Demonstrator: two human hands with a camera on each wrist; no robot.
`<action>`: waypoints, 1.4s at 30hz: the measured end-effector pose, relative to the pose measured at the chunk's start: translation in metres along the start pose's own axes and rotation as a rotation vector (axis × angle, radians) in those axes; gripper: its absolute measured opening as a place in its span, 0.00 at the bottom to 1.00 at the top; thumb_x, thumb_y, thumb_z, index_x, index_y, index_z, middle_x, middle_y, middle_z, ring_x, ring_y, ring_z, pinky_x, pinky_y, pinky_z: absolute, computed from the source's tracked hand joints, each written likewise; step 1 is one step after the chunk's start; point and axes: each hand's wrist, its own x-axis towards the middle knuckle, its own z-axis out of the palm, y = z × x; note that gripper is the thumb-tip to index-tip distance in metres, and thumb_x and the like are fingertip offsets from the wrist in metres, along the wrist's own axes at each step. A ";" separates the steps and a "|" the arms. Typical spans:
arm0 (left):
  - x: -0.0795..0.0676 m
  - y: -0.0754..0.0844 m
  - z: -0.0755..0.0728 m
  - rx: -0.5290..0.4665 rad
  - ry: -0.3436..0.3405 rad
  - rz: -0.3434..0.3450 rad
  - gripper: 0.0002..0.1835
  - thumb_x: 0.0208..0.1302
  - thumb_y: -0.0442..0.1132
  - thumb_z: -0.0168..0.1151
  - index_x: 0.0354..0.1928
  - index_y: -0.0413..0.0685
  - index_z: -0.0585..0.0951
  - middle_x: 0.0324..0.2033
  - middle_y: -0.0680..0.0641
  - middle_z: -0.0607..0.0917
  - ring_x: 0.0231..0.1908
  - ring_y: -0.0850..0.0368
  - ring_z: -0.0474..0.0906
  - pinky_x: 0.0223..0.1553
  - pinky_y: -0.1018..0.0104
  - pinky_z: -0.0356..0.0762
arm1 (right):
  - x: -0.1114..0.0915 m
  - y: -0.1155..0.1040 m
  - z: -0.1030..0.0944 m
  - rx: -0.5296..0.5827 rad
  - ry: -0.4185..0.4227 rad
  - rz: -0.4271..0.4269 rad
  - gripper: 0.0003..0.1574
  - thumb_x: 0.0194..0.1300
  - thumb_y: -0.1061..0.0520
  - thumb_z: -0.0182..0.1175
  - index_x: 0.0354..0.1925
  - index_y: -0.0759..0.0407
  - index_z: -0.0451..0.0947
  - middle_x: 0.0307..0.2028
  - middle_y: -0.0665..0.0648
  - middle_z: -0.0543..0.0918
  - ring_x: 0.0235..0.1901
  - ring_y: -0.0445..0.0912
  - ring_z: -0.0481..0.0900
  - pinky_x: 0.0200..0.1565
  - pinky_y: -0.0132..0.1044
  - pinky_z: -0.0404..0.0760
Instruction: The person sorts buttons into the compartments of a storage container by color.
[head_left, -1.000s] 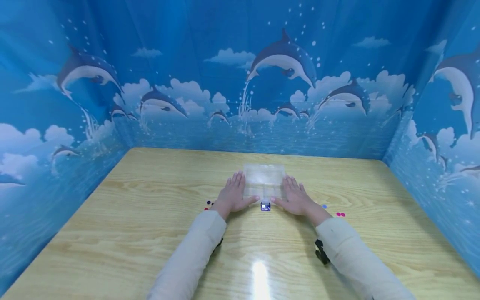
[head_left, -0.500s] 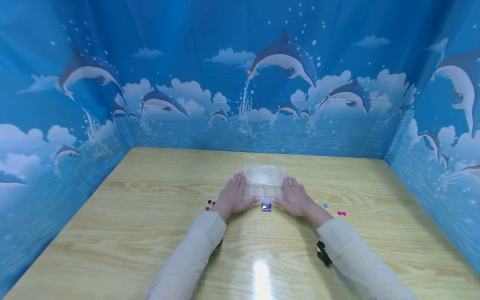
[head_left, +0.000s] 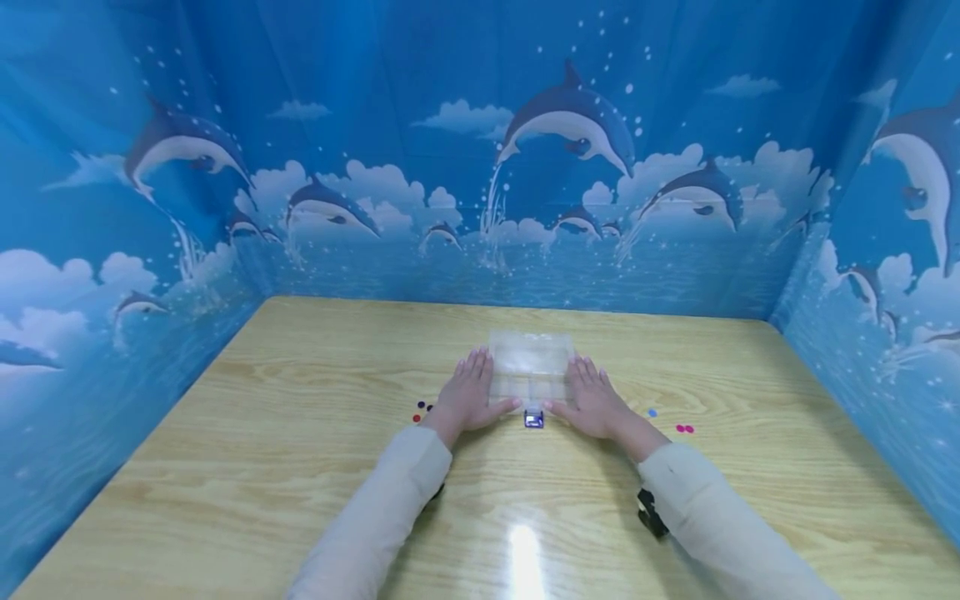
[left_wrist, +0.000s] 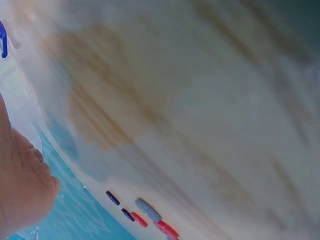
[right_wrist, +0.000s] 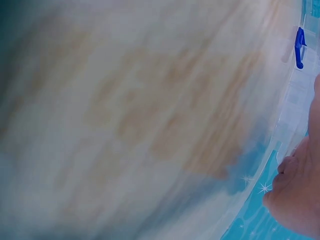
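Note:
A clear plastic box (head_left: 531, 357) with compartments sits mid-table in the head view. From its near side a blue-purple clasp (head_left: 533, 419) sticks out, also visible in both wrist views. My left hand (head_left: 468, 398) lies along the box's left side and my right hand (head_left: 594, 404) along its right side. Both have straight fingers pointing away, with thumbs angled inward toward the clasp. The hands seem to touch the box walls. Whether the lid is raised is hard to tell through the clear plastic.
Small dark discs (head_left: 422, 405) and a red disc (head_left: 417, 418) lie left of the left wrist. To the right are a blue disc (head_left: 652, 413) and pink discs (head_left: 685, 429). A dolphin-print curtain (head_left: 480, 167) encloses the back and sides of the wooden table (head_left: 300, 350).
The box, its clasp and both hands have slid very slightly toward the person. The hands keep the same pose, and the discs stay where they were.

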 end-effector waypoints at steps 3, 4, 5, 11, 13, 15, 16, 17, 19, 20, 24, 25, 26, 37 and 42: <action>-0.001 0.000 0.001 -0.002 -0.005 0.002 0.50 0.64 0.70 0.36 0.71 0.37 0.41 0.72 0.40 0.39 0.73 0.47 0.34 0.73 0.58 0.37 | -0.001 0.001 0.002 0.002 0.005 0.001 0.53 0.68 0.38 0.45 0.68 0.77 0.39 0.70 0.75 0.41 0.70 0.67 0.37 0.69 0.59 0.40; -0.001 0.000 0.001 -0.004 -0.004 0.003 0.50 0.64 0.69 0.36 0.71 0.37 0.41 0.72 0.40 0.39 0.73 0.47 0.34 0.73 0.58 0.37 | -0.001 0.001 0.002 0.003 0.007 -0.001 0.53 0.68 0.38 0.45 0.68 0.77 0.39 0.70 0.75 0.41 0.70 0.67 0.37 0.69 0.59 0.40; -0.001 0.000 0.001 -0.006 -0.006 0.002 0.50 0.64 0.70 0.36 0.71 0.37 0.41 0.72 0.40 0.38 0.73 0.47 0.33 0.73 0.58 0.37 | -0.001 0.001 0.003 0.003 0.008 -0.001 0.53 0.68 0.38 0.45 0.68 0.77 0.39 0.70 0.75 0.40 0.70 0.67 0.37 0.69 0.59 0.40; -0.005 0.001 -0.001 -0.023 0.012 0.009 0.50 0.64 0.69 0.37 0.71 0.36 0.43 0.72 0.39 0.40 0.73 0.46 0.35 0.73 0.57 0.39 | -0.003 0.001 0.004 0.001 0.015 0.001 0.53 0.68 0.38 0.46 0.68 0.77 0.39 0.70 0.74 0.41 0.70 0.67 0.38 0.69 0.59 0.41; -0.006 0.001 -0.001 -0.024 0.012 0.011 0.49 0.64 0.69 0.37 0.71 0.36 0.43 0.72 0.39 0.40 0.73 0.46 0.36 0.73 0.57 0.39 | -0.004 0.001 0.004 0.000 0.019 -0.001 0.53 0.68 0.38 0.46 0.68 0.77 0.39 0.70 0.75 0.41 0.70 0.67 0.38 0.69 0.59 0.41; -0.007 0.001 -0.002 -0.028 0.012 0.014 0.49 0.64 0.69 0.37 0.71 0.36 0.43 0.72 0.39 0.40 0.73 0.46 0.36 0.73 0.57 0.39 | -0.004 0.000 0.004 -0.001 0.022 0.000 0.54 0.68 0.38 0.46 0.68 0.77 0.39 0.70 0.75 0.41 0.70 0.67 0.38 0.69 0.59 0.41; -0.008 0.001 -0.002 -0.029 0.010 0.015 0.49 0.64 0.69 0.37 0.71 0.36 0.43 0.72 0.39 0.40 0.73 0.46 0.36 0.73 0.57 0.39 | -0.005 0.000 0.004 0.001 0.024 -0.001 0.54 0.68 0.38 0.46 0.68 0.77 0.39 0.70 0.75 0.42 0.70 0.67 0.38 0.69 0.59 0.41; -0.008 0.002 -0.003 -0.031 0.010 0.017 0.49 0.64 0.69 0.37 0.71 0.36 0.43 0.72 0.39 0.41 0.73 0.46 0.36 0.73 0.57 0.39 | -0.005 0.000 0.004 0.000 0.024 0.000 0.54 0.68 0.38 0.46 0.68 0.77 0.39 0.70 0.75 0.42 0.70 0.67 0.39 0.69 0.59 0.41; -0.010 0.002 -0.003 -0.038 0.007 0.019 0.49 0.64 0.69 0.37 0.71 0.36 0.43 0.72 0.39 0.41 0.73 0.46 0.36 0.73 0.57 0.39 | -0.006 -0.001 0.004 0.000 0.022 0.003 0.54 0.68 0.38 0.46 0.68 0.77 0.38 0.70 0.75 0.41 0.70 0.67 0.39 0.69 0.58 0.41; -0.011 0.002 -0.003 -0.039 0.006 0.020 0.49 0.64 0.69 0.37 0.71 0.36 0.43 0.72 0.39 0.41 0.73 0.46 0.36 0.73 0.57 0.39 | -0.007 -0.001 0.004 0.003 0.022 0.001 0.54 0.68 0.38 0.46 0.68 0.77 0.38 0.70 0.75 0.42 0.70 0.67 0.39 0.69 0.58 0.41; -0.012 0.002 -0.003 -0.047 0.006 0.019 0.49 0.64 0.69 0.38 0.71 0.37 0.44 0.72 0.39 0.41 0.73 0.46 0.36 0.73 0.57 0.39 | -0.008 -0.003 0.003 0.006 0.018 0.002 0.54 0.68 0.38 0.45 0.68 0.77 0.39 0.70 0.75 0.42 0.70 0.67 0.39 0.70 0.58 0.41; -0.012 0.002 -0.003 -0.048 0.005 0.018 0.49 0.64 0.69 0.38 0.71 0.37 0.44 0.72 0.39 0.41 0.73 0.46 0.36 0.73 0.57 0.39 | -0.008 -0.003 0.003 0.006 0.018 -0.002 0.53 0.68 0.38 0.46 0.68 0.77 0.39 0.69 0.75 0.42 0.70 0.67 0.39 0.69 0.58 0.41; -0.012 0.002 -0.003 -0.046 0.003 0.017 0.49 0.64 0.69 0.38 0.71 0.37 0.43 0.73 0.40 0.40 0.73 0.46 0.36 0.73 0.57 0.39 | -0.009 -0.004 0.003 0.007 0.020 -0.004 0.53 0.68 0.38 0.46 0.68 0.77 0.39 0.69 0.75 0.42 0.70 0.67 0.39 0.69 0.58 0.41; -0.016 0.003 -0.002 -0.047 -0.006 0.020 0.49 0.64 0.69 0.38 0.72 0.38 0.43 0.72 0.40 0.40 0.73 0.46 0.35 0.73 0.57 0.38 | -0.012 -0.003 0.005 -0.006 0.017 -0.009 0.54 0.68 0.37 0.45 0.68 0.78 0.40 0.69 0.75 0.42 0.70 0.67 0.39 0.69 0.58 0.42; -0.019 0.003 -0.002 -0.066 -0.005 0.029 0.48 0.64 0.68 0.38 0.72 0.38 0.43 0.72 0.40 0.40 0.73 0.46 0.35 0.73 0.57 0.38 | -0.014 -0.004 0.006 -0.014 0.024 -0.010 0.54 0.68 0.37 0.45 0.68 0.77 0.40 0.70 0.74 0.42 0.70 0.67 0.40 0.70 0.58 0.43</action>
